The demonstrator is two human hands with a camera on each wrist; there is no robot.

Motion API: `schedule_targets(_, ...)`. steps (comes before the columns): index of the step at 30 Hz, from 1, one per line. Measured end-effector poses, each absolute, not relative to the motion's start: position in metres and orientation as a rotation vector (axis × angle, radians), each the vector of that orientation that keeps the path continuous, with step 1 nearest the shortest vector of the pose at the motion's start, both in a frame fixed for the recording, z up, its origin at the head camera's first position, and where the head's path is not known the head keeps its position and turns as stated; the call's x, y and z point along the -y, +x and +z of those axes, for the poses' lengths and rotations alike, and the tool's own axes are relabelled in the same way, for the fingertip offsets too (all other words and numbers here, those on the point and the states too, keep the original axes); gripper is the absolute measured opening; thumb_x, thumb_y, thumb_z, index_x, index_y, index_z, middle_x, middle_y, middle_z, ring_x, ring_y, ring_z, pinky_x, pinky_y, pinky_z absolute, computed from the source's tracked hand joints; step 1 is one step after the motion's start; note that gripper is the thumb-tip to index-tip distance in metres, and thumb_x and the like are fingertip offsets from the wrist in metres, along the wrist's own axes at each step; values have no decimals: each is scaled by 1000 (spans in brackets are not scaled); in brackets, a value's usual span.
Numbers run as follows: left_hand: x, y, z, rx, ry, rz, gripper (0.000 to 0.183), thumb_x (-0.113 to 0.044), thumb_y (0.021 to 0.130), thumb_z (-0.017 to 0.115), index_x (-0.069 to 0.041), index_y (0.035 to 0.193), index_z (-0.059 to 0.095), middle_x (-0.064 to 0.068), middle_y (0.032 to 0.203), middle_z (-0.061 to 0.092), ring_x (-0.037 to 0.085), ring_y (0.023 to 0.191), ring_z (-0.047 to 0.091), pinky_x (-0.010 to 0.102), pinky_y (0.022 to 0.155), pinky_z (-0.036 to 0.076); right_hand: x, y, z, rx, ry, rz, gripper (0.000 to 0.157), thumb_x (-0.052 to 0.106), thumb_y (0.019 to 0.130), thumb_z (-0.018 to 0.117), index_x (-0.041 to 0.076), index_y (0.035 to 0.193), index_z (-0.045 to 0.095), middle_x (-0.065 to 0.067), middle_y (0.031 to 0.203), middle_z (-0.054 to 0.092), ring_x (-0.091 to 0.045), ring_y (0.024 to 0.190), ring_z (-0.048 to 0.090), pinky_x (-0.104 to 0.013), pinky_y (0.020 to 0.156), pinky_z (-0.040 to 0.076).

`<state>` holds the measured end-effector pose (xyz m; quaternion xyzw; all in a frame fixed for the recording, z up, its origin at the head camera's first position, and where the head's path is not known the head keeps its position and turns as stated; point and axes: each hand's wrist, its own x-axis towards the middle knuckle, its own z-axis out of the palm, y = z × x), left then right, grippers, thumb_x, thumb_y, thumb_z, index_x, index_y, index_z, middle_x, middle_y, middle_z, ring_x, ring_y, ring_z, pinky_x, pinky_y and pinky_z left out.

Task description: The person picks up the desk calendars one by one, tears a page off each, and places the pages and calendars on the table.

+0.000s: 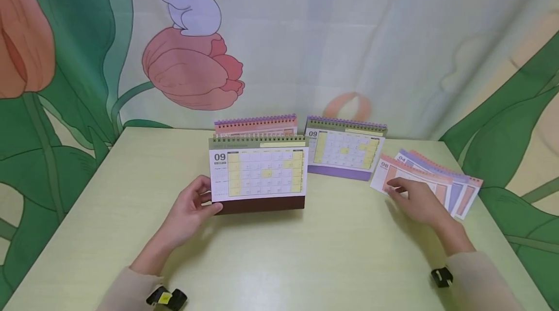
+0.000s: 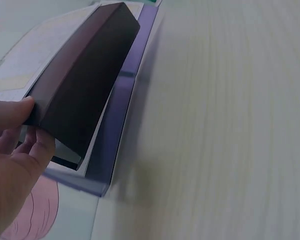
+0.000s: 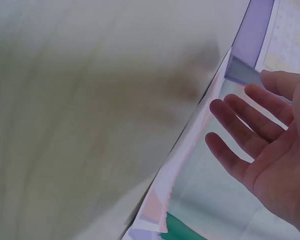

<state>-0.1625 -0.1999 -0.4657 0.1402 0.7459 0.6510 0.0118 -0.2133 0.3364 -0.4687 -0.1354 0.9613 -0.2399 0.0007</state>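
Note:
A desk calendar (image 1: 267, 175) with a dark brown base shows month 09 on its front page. My left hand (image 1: 188, 214) grips it at the lower left corner, thumb on the front and fingers behind. In the left wrist view the brown base (image 2: 85, 75) is tilted, its underside facing the camera. My right hand (image 1: 417, 202) hovers at the fanned calendar sheets (image 1: 419, 175) on the right. The right wrist view shows that hand (image 3: 280, 150) with fingers spread and relaxed, holding nothing. Whether its fingertips touch the sheets cannot be told.
A purple-based desk calendar (image 1: 345, 153), also on 09, stands behind to the right. Another calendar with a pink top (image 1: 255, 125) stands behind the held one, mostly hidden. The pale table (image 1: 109, 180) meets a printed curtain (image 1: 279, 49) at its back edge.

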Motion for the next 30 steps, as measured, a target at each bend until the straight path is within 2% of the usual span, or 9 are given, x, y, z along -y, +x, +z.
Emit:
schedule_targets(9,237,-163,-471,-2361,473,1988,34,21,89,62,7,116,48,25,126,60,18,106,68,28,83,58,-324,-205,-464,-3032,-577,-763,23,9,103,61,-2,120,70,-16,113,73,-33,101,69,-55,88,55)
schedule_targets(16,270,-163,-476,-2430,496,1935,36,20,89,65,6,117,48,16,125,60,13,107,68,28,83,59,-318,-202,-458,-3032,-599,-788,21,8,102,61,-2,118,71,-13,109,73,-30,97,69,-51,84,57)
schedule_targets(22,297,-160,-477,-2490,486,1896,46,20,87,67,7,127,49,7,121,61,10,105,68,27,81,59,-316,-204,-457,-3013,-600,-805,22,10,103,61,-2,119,71,-13,110,73,-29,98,69,-51,85,57)
schedule_targets(30,339,-154,-483,-2467,541,1949,59,23,85,67,-2,137,52,-1,121,66,9,106,69,23,81,58,-313,-204,-457,-2974,-589,-842,21,11,103,62,-1,118,71,-11,110,73,-26,95,69,-49,85,58)
